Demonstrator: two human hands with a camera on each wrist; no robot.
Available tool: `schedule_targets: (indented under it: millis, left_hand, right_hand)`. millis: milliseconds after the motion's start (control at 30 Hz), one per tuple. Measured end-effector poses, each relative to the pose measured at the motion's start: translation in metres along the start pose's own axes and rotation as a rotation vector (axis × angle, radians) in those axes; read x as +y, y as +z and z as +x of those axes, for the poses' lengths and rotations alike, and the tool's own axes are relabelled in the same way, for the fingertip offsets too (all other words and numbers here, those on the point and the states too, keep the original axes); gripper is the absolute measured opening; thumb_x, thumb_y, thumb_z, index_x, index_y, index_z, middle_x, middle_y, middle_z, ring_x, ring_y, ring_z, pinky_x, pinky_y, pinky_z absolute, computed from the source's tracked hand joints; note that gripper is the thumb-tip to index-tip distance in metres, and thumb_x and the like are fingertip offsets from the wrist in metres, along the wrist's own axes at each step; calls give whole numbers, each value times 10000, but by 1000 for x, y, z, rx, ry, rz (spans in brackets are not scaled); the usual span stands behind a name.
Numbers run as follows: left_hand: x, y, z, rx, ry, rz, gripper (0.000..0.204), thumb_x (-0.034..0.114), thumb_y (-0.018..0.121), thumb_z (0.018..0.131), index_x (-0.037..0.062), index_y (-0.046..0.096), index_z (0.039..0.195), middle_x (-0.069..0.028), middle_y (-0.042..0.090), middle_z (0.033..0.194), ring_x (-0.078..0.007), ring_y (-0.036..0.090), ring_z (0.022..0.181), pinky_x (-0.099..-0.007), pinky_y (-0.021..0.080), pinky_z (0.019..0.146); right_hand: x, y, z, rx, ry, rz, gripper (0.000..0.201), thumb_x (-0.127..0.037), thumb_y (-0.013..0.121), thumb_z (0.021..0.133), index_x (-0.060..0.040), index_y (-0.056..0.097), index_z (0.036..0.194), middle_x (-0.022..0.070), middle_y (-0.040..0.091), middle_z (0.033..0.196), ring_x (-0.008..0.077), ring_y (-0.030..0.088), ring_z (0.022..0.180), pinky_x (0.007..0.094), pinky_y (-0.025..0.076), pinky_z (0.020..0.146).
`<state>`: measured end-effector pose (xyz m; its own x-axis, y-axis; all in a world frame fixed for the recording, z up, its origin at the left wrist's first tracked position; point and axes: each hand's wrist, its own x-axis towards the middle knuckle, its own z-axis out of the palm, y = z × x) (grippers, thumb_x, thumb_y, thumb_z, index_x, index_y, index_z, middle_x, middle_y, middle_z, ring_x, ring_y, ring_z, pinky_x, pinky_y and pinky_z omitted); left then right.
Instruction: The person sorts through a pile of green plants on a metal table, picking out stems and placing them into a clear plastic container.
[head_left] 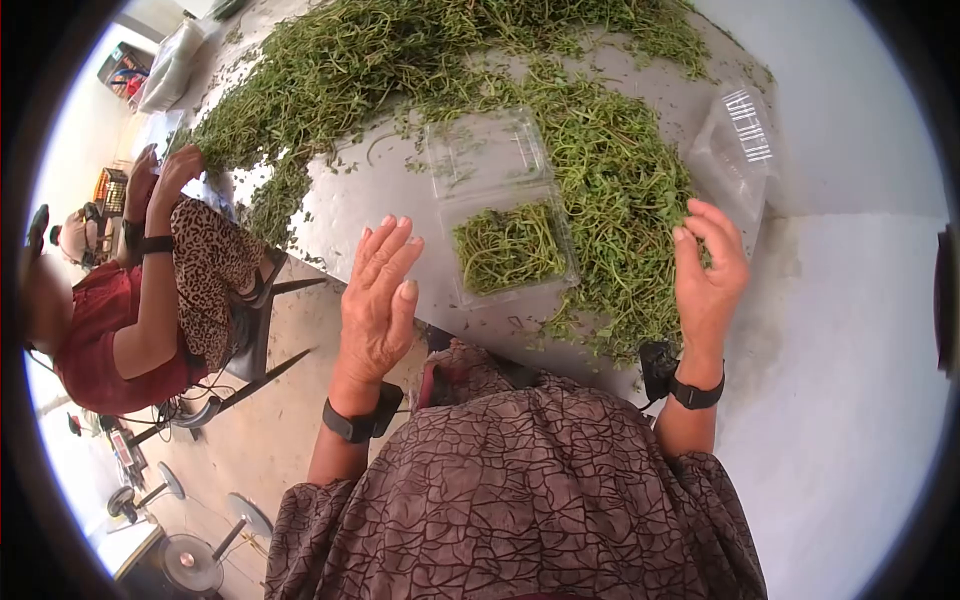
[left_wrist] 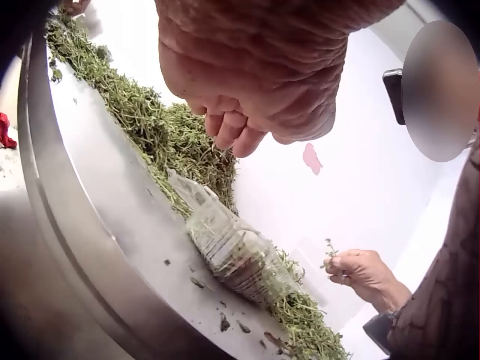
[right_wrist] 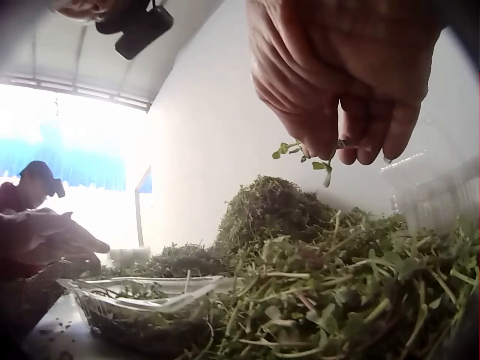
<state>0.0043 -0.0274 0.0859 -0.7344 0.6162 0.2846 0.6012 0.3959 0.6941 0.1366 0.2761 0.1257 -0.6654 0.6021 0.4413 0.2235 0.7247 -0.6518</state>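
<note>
At the smooth grey tabletop [head_left: 350, 215], the bare left hand [head_left: 372, 315] is held empty, fingers nearly together. On it, the open clear plastic box [head_left: 500, 160] should be light and flexible, best lifted by its rim. Above the loose green leafy heap [head_left: 620, 190], a small green sprig [right_wrist: 320, 166], probably soft and easily bruised, is pinched by the bare right hand [head_left: 712, 285]; the stem should be gripped.

Heaps of cut greens [head_left: 620, 200] spread across a smooth, metallic-looking counter [head_left: 350, 215] in what appears to be a small produce-packing workroom, where an open clear plastic container [head_left: 510, 250] sits partly filled beside the pile. A second person [head_left: 130, 310] sits at the same surface, near a pale wall [head_left: 850, 330]. Electric fans [head_left: 190, 562] stand on a bare, light floor [head_left: 260, 410]; the glare-washed far side, blue-tinted in the right wrist view, may be open to daylight.
</note>
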Motion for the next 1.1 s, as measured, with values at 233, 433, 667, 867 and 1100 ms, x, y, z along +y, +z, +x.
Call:
schedule_targets:
  millis: [233, 433, 667, 867, 1100]
  left_hand:
    - [6, 13, -16, -76, 56, 30, 375, 242, 413, 1009, 8, 643, 1189, -151, 555, 1369, -343, 432, 1355, -525, 258, 1151]
    - [12, 17, -18, -139, 104, 69, 367, 242, 436, 999, -3, 636, 1185, -166, 530, 1386, -355, 432, 1350, -540, 269, 1142]
    - [12, 24, -16, -222, 149, 119, 355, 195, 498, 954, 0, 612, 1229, -162, 514, 1400, -357, 405, 1367, -547, 255, 1152]
    - [20, 30, -5, -297, 179, 227, 359, 224, 484, 969, -15, 631, 1194, -169, 552, 1351, -353, 381, 1379, -547, 224, 1168]
    - [31, 29, 9, -274, 219, 266, 362, 239, 452, 987, -21, 666, 1120, -169, 631, 1231, -350, 409, 1356, -551, 222, 1166]
  right_hand:
    - [-40, 32, 2, -230, -337, 52, 156, 17, 703, 741, -12, 679, 893, 120, 668, 1065, 300, 627, 950, 384, 512, 827]
    - [-48, 60, -3, -389, -406, 25, 221, -58, 741, 744, -22, 679, 953, 142, 645, 1144, 332, 585, 1055, 440, 461, 937]
    - [-15, 30, 3, -275, -274, -20, 144, -27, 707, 776, 10, 683, 913, 160, 674, 1094, 326, 621, 1008, 399, 519, 851]
    - [11, 10, -5, -226, -73, -82, 108, -23, 687, 802, 1, 685, 907, 144, 694, 1028, 307, 641, 947, 384, 527, 808]
    - [33, -10, -10, -78, -26, -167, 108, -10, 689, 788, 3, 687, 895, 147, 697, 1016, 314, 645, 936, 388, 527, 806]
